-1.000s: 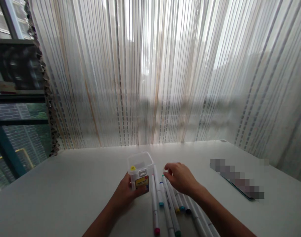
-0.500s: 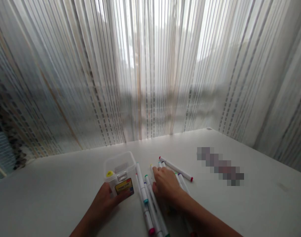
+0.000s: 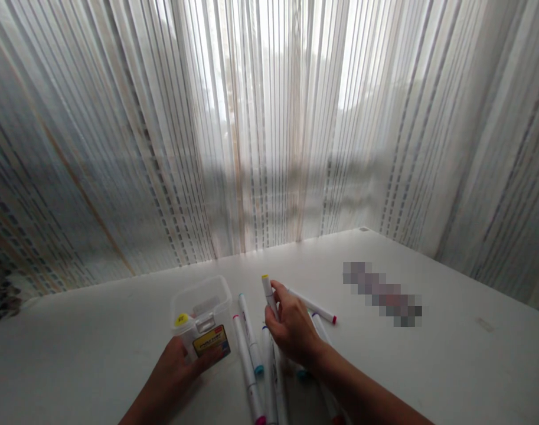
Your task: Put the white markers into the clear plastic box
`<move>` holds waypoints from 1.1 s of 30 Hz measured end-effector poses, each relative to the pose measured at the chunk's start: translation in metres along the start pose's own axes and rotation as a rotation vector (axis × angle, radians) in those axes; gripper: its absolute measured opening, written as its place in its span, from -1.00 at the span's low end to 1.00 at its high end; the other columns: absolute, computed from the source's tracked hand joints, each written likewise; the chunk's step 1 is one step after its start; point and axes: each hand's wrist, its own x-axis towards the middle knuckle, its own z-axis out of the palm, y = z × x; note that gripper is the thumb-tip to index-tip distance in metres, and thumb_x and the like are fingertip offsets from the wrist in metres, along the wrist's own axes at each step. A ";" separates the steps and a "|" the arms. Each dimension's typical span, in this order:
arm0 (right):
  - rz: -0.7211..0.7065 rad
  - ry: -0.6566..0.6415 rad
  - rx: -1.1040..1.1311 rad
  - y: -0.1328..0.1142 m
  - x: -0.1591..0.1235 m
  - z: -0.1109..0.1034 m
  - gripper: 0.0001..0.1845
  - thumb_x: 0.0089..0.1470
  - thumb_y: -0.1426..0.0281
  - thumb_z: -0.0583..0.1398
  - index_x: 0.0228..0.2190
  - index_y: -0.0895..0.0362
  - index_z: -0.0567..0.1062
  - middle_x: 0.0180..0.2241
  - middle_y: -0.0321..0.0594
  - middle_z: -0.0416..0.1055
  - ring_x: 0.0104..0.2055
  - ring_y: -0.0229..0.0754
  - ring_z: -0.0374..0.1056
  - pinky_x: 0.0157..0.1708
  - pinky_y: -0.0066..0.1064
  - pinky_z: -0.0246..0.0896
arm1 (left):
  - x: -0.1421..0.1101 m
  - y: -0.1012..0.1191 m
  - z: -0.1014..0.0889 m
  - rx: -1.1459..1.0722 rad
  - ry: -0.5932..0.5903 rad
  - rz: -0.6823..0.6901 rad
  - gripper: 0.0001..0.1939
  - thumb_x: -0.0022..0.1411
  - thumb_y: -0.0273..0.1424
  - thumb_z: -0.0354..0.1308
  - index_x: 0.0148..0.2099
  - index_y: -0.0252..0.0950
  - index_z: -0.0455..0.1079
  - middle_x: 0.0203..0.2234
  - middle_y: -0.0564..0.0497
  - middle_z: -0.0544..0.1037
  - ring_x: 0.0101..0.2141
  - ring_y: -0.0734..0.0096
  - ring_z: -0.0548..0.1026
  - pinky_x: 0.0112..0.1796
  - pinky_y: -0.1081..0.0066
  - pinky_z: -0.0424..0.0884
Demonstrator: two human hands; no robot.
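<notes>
My left hand (image 3: 176,378) grips the near side of a clear plastic box (image 3: 202,319) with a yellow label, which stands open-topped on the white table (image 3: 96,342). A yellow-capped marker (image 3: 178,319) sits inside it. My right hand (image 3: 291,327) is closed round a white marker with a yellow tip (image 3: 268,291), lifted off the table and pointing up. Several white markers (image 3: 250,336) with coloured caps lie between and under my hands. One with a red cap (image 3: 313,307) lies just right of my fingers.
A striped sheer curtain (image 3: 269,130) hangs along the table's far edge and round its right side. A flat blurred-out object (image 3: 382,294) lies on the table to the right of the markers.
My right hand has picked a yellow-tipped marker up from the pile and raised it. The view has swung further right, so the window on the left is out of sight.
</notes>
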 end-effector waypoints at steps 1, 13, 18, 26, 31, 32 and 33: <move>-0.013 0.013 0.026 0.001 0.000 0.001 -0.52 0.06 0.48 0.05 0.05 0.28 0.28 -0.29 -0.10 0.50 -0.33 -0.11 0.39 -0.36 -0.40 0.21 | 0.000 0.000 0.000 0.009 -0.015 -0.010 -0.51 -0.11 0.01 0.37 -0.23 -0.25 0.58 -0.31 -0.13 0.66 -0.24 0.00 0.59 -0.19 0.25 0.52; -0.109 0.075 0.190 0.004 0.001 0.002 -0.67 0.07 0.44 0.01 -0.11 0.26 0.32 -0.54 -0.30 0.28 -0.60 -0.24 0.10 -0.57 -0.42 -0.06 | 0.001 0.001 -0.002 0.017 -0.082 -0.010 -0.48 0.02 -0.05 0.34 -0.08 -0.31 0.47 -0.19 -0.16 0.62 -0.10 0.00 0.54 -0.03 0.16 0.42; -0.125 0.091 0.218 0.001 0.002 -0.002 -0.73 0.07 0.43 0.02 -0.16 0.21 0.31 -0.55 -0.33 0.27 -0.61 -0.26 0.08 -0.59 -0.43 -0.08 | -0.003 0.002 0.006 -0.060 0.014 0.034 -0.35 -0.03 -0.10 0.38 0.07 -0.23 0.33 -0.09 -0.15 0.58 -0.01 -0.01 0.49 0.03 0.10 0.38; -0.214 0.234 0.380 -0.012 0.010 -0.024 -0.81 0.16 0.31 0.03 -0.22 0.14 0.26 -0.56 -0.37 0.26 -0.61 -0.28 0.14 -0.60 -0.45 0.03 | -0.011 0.027 -0.003 -0.151 0.173 0.303 0.07 -0.04 0.00 0.34 0.35 -0.15 -0.19 0.21 -0.30 0.21 0.15 -0.17 0.29 0.10 -0.11 0.19; -0.395 0.338 0.532 -0.061 0.029 -0.064 -0.84 0.18 0.25 0.04 -0.31 0.09 0.23 -0.49 -0.32 0.32 -0.60 -0.31 0.19 -0.60 -0.46 0.12 | -0.010 0.068 -0.020 0.048 0.133 0.508 -0.27 0.10 -0.04 0.25 0.24 -0.11 0.09 0.29 -0.21 0.06 0.26 -0.12 0.07 0.15 -0.11 0.08; -0.426 0.359 0.548 -0.074 0.034 -0.069 -0.84 0.17 0.25 0.05 -0.32 0.09 0.23 -0.48 -0.31 0.33 -0.59 -0.30 0.21 -0.59 -0.46 0.14 | -0.010 0.072 -0.020 0.108 0.125 0.539 -0.36 0.12 -0.09 0.25 0.18 -0.12 0.17 0.28 -0.19 0.07 0.27 -0.10 0.05 0.16 -0.11 0.06; -0.449 0.357 0.543 -0.085 0.038 -0.072 -0.85 0.16 0.26 0.06 -0.34 0.09 0.23 -0.48 -0.31 0.33 -0.58 -0.30 0.22 -0.57 -0.45 0.14 | -0.009 0.074 -0.019 0.169 0.122 0.569 -0.46 0.13 -0.15 0.25 0.12 -0.14 0.24 0.27 -0.18 0.09 0.27 -0.07 0.04 0.17 -0.12 0.03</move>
